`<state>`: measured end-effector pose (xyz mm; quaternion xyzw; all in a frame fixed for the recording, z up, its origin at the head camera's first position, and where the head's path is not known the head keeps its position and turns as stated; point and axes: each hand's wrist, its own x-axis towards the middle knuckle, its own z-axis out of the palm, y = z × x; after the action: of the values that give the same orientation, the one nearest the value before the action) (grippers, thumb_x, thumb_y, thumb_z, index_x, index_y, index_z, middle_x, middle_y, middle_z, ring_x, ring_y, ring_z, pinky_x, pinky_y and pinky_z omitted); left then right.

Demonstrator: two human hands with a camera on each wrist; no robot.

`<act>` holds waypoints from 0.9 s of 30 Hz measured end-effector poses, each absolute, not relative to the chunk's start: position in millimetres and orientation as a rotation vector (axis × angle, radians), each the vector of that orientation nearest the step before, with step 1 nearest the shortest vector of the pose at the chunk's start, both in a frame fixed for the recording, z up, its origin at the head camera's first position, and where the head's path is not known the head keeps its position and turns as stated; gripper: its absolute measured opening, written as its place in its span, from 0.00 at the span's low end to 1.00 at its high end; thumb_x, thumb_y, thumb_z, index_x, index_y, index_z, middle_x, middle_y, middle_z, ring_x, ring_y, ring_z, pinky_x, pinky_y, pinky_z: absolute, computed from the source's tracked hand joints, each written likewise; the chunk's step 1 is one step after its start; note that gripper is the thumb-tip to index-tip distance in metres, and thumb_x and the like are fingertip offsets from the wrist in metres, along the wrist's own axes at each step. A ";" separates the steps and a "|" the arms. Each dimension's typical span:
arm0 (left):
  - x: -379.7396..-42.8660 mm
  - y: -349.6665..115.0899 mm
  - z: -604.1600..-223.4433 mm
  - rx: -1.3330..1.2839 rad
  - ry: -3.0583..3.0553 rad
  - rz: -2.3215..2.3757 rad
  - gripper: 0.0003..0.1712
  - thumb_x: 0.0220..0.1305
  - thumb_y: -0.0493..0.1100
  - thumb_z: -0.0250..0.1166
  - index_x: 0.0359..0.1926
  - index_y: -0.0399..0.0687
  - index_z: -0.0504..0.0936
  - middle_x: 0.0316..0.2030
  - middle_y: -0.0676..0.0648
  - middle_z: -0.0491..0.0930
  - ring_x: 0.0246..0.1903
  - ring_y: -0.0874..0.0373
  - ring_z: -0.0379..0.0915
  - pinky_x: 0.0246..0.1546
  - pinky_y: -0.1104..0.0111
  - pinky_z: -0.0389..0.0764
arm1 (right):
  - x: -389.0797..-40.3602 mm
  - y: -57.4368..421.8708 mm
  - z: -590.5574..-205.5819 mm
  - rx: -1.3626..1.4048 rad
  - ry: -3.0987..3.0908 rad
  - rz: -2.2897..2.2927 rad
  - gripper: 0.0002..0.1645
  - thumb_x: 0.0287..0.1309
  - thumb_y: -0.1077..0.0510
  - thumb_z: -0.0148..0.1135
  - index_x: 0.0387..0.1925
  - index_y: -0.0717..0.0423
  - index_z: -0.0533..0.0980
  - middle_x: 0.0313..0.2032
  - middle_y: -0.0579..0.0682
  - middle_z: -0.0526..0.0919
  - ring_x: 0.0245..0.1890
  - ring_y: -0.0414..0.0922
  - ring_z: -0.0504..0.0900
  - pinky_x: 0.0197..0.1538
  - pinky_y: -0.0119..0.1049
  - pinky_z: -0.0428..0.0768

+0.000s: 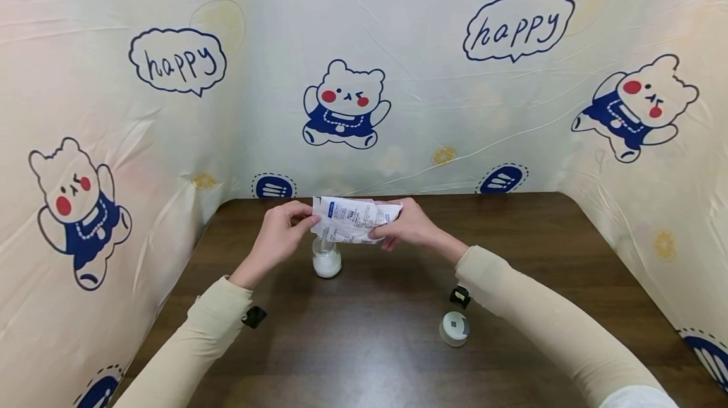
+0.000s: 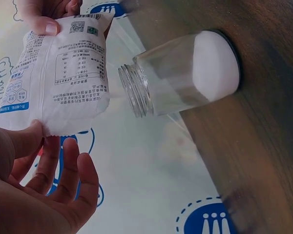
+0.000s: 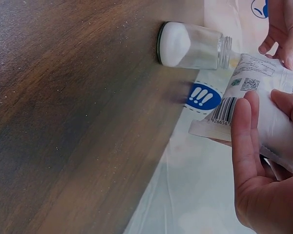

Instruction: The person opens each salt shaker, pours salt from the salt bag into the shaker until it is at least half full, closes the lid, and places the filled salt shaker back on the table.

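Observation:
Both hands hold a white printed packet (image 1: pixel 352 218) level above a small glass jar (image 1: pixel 327 261) near the table's far side. My left hand (image 1: pixel 282 231) pinches one end of the packet between thumb and forefinger, its other fingers loosely bent in the left wrist view. At the opposite end, my right hand (image 1: pixel 411 226) grips the packet with the thumb on the printed face. The lidless jar (image 2: pixel 185 73) stands upright with white powder in its lower part. Its threaded mouth is close below the packet; a faint pale streak shows between them in the right wrist view.
A round lid (image 1: pixel 454 328) with a pale top lies on the dark wooden table (image 1: pixel 364 345), below the right wrist. Tiny white grains dot the tabletop in the right wrist view. A patterned curtain (image 1: pixel 421 79) encloses the back and both sides.

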<state>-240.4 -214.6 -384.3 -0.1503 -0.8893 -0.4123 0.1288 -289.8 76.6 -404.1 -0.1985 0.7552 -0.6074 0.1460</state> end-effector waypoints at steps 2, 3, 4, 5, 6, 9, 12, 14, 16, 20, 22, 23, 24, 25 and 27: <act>-239.6 -214.1 -383.9 -0.435 -2.585 -1.205 0.05 0.70 0.34 0.71 0.45 0.39 0.90 0.42 0.43 0.87 0.35 0.48 0.79 0.32 0.64 0.80 | -289.8 76.8 -404.2 -0.572 2.174 -1.746 0.25 0.49 0.66 0.82 0.50 0.65 0.84 0.35 0.59 0.89 0.22 0.59 0.87 0.32 0.62 0.86; -239.3 -213.9 -383.8 -0.435 -2.585 -1.208 0.05 0.70 0.34 0.71 0.45 0.39 0.90 0.42 0.43 0.87 0.35 0.48 0.79 0.32 0.64 0.80 | -289.9 77.1 -404.5 -0.574 2.173 -1.745 0.25 0.49 0.67 0.82 0.50 0.65 0.84 0.35 0.59 0.89 0.22 0.59 0.87 0.32 0.62 0.86; -238.9 -213.6 -383.6 -0.434 -2.584 -1.210 0.05 0.70 0.34 0.71 0.45 0.39 0.90 0.42 0.43 0.87 0.35 0.48 0.79 0.32 0.64 0.80 | -290.2 77.4 -404.9 -0.577 2.173 -1.742 0.25 0.49 0.66 0.82 0.50 0.65 0.84 0.35 0.59 0.89 0.22 0.59 0.87 0.32 0.60 0.86; -238.7 -213.5 -383.6 -0.434 -2.584 -1.210 0.05 0.70 0.34 0.71 0.45 0.39 0.90 0.42 0.43 0.87 0.35 0.49 0.79 0.31 0.64 0.80 | -290.5 77.6 -405.4 -0.580 2.174 -1.740 0.25 0.49 0.66 0.82 0.50 0.65 0.84 0.35 0.59 0.89 0.22 0.58 0.87 0.31 0.60 0.86; -238.7 -213.4 -383.8 -0.436 -2.584 -1.210 0.05 0.70 0.33 0.71 0.45 0.39 0.90 0.41 0.43 0.87 0.34 0.49 0.79 0.31 0.64 0.80 | -290.8 77.7 -406.0 -0.584 2.174 -1.738 0.25 0.49 0.66 0.82 0.50 0.65 0.84 0.35 0.59 0.89 0.22 0.58 0.87 0.32 0.60 0.86; -239.8 -213.3 -385.0 -0.447 -2.579 -1.201 0.05 0.70 0.33 0.70 0.44 0.38 0.90 0.41 0.43 0.87 0.34 0.50 0.79 0.32 0.65 0.80 | -290.5 78.4 -406.5 -0.586 2.178 -1.734 0.24 0.50 0.66 0.81 0.50 0.65 0.84 0.35 0.59 0.89 0.21 0.57 0.87 0.31 0.60 0.86; -240.8 -212.6 -385.7 -0.453 -2.569 -1.190 0.04 0.70 0.33 0.71 0.44 0.38 0.90 0.41 0.43 0.87 0.34 0.51 0.79 0.33 0.65 0.80 | -290.0 78.9 -406.3 -0.571 2.171 -1.743 0.24 0.50 0.66 0.81 0.50 0.65 0.84 0.34 0.59 0.89 0.21 0.55 0.87 0.30 0.57 0.87; -240.8 -211.7 -385.6 -0.453 -2.562 -1.187 0.04 0.70 0.32 0.71 0.43 0.37 0.90 0.40 0.43 0.87 0.34 0.51 0.80 0.34 0.64 0.81 | -289.7 79.1 -406.2 -0.558 2.167 -1.750 0.25 0.49 0.66 0.81 0.50 0.65 0.84 0.34 0.59 0.89 0.20 0.55 0.87 0.28 0.53 0.87; -240.5 -210.8 -385.6 -0.454 -2.558 -1.193 0.04 0.70 0.32 0.71 0.43 0.37 0.90 0.40 0.43 0.87 0.34 0.51 0.80 0.35 0.64 0.81 | -289.5 79.4 -406.2 -0.549 2.166 -1.753 0.24 0.49 0.66 0.81 0.50 0.65 0.84 0.34 0.59 0.89 0.20 0.54 0.87 0.27 0.50 0.87; -241.4 -209.8 -386.0 -0.449 -2.564 -1.206 0.05 0.70 0.32 0.71 0.44 0.37 0.90 0.42 0.42 0.87 0.36 0.50 0.81 0.36 0.62 0.82 | -288.6 80.3 -405.2 -0.545 2.173 -1.749 0.24 0.49 0.66 0.81 0.50 0.65 0.84 0.35 0.59 0.89 0.21 0.55 0.87 0.27 0.49 0.87; -242.1 -209.3 -385.9 -0.440 -2.569 -1.210 0.05 0.70 0.33 0.71 0.44 0.37 0.90 0.42 0.43 0.87 0.36 0.50 0.81 0.36 0.62 0.83 | -288.5 80.5 -404.3 -0.546 2.177 -1.747 0.24 0.49 0.66 0.81 0.50 0.65 0.84 0.35 0.59 0.89 0.21 0.56 0.87 0.27 0.49 0.87; -242.6 -209.3 -385.9 -0.440 -2.570 -1.211 0.05 0.70 0.33 0.71 0.45 0.38 0.90 0.42 0.43 0.87 0.36 0.51 0.81 0.37 0.61 0.83 | -288.5 80.6 -403.8 -0.544 2.178 -1.747 0.24 0.49 0.66 0.82 0.50 0.65 0.84 0.35 0.59 0.89 0.21 0.56 0.87 0.27 0.50 0.87; -243.0 -209.4 -385.8 -0.439 -2.570 -1.213 0.05 0.70 0.33 0.71 0.45 0.38 0.90 0.42 0.43 0.87 0.36 0.51 0.81 0.37 0.61 0.83 | -288.6 80.6 -403.4 -0.545 2.179 -1.747 0.24 0.49 0.66 0.82 0.50 0.65 0.84 0.35 0.59 0.89 0.21 0.56 0.87 0.27 0.50 0.87; -243.4 -209.4 -385.8 -0.440 -2.571 -1.213 0.05 0.70 0.33 0.70 0.45 0.38 0.90 0.42 0.43 0.87 0.36 0.50 0.81 0.37 0.61 0.83 | -288.9 80.5 -403.2 -0.544 2.179 -1.748 0.24 0.49 0.65 0.82 0.50 0.65 0.84 0.35 0.59 0.89 0.21 0.56 0.87 0.27 0.50 0.87; -244.0 -209.8 -385.8 -0.442 -2.569 -1.210 0.05 0.70 0.33 0.70 0.45 0.37 0.90 0.42 0.43 0.87 0.36 0.50 0.81 0.37 0.60 0.83 | -289.2 80.3 -402.7 -0.541 2.184 -1.746 0.24 0.49 0.65 0.82 0.50 0.64 0.84 0.36 0.59 0.89 0.21 0.56 0.87 0.27 0.51 0.87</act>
<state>-244.0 -209.8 -385.8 -0.1525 -0.8859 -0.4172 0.1333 -289.2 80.3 -402.7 -0.1880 0.7585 -0.6065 0.1463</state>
